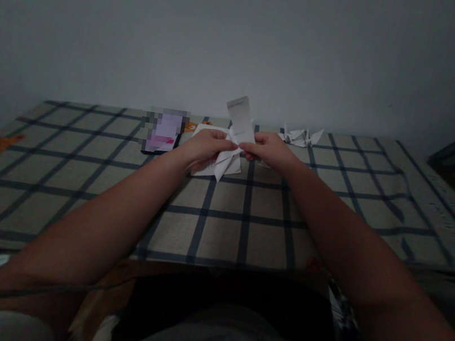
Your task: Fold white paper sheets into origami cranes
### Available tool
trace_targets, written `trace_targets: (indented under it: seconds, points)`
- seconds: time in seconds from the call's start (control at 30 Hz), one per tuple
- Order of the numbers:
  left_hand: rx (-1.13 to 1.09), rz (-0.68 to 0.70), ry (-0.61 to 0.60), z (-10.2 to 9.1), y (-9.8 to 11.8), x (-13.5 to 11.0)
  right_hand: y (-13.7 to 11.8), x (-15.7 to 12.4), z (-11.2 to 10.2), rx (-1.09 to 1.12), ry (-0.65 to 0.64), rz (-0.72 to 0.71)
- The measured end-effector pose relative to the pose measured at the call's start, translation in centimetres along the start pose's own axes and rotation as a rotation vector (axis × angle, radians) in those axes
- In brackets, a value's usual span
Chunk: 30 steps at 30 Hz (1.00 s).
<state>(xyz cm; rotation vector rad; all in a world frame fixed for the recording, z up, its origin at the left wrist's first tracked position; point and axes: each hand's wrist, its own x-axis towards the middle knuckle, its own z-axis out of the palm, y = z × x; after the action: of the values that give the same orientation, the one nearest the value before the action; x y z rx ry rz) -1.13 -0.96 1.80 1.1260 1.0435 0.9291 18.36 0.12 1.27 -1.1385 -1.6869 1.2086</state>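
Note:
Both hands meet over the middle of the table around one folded piece of white paper (241, 121). My left hand (209, 148) pinches its left side between thumb and fingers. My right hand (269, 147) grips the right side, thumb close to the other thumb. A long flat strip of the paper stands up above the hands, with faint print near its top. Pointed folds hang below the thumbs. White paper sheets (198, 169) lie on the table under my left hand, partly hidden by it.
A phone (163, 132) with a lit screen lies left of the hands. Folded paper cranes (303, 136) sit at the back right, near the wall (247, 37). A checked cloth (221, 226) with orange patterns covers the table.

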Motion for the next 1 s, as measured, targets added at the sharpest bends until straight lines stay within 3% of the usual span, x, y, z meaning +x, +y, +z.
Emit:
trace_targets:
  seconds: [0.27, 0.6, 0.87, 1.0]
  points:
    - [-0.156, -0.042, -0.038, 0.02, 0.63, 0.14, 0.23, 0.08, 0.40, 0.163, 0.009, -0.143]
    - [-0.131, -0.014, -0.001, 0.01, 0.59, 0.01, 0.71, 0.47, 0.11, 0.291, -0.069, -0.056]
    - [-0.095, 0.011, -0.066, -0.14, 0.21, 0.14, 0.92, 0.60, 0.12, 0.155, 0.009, -0.048]
    - [-0.073, 0.021, -0.040, 0.06, 0.26, 0.14, 0.96, 0.55, 0.03, 0.151, -0.014, -0.036]
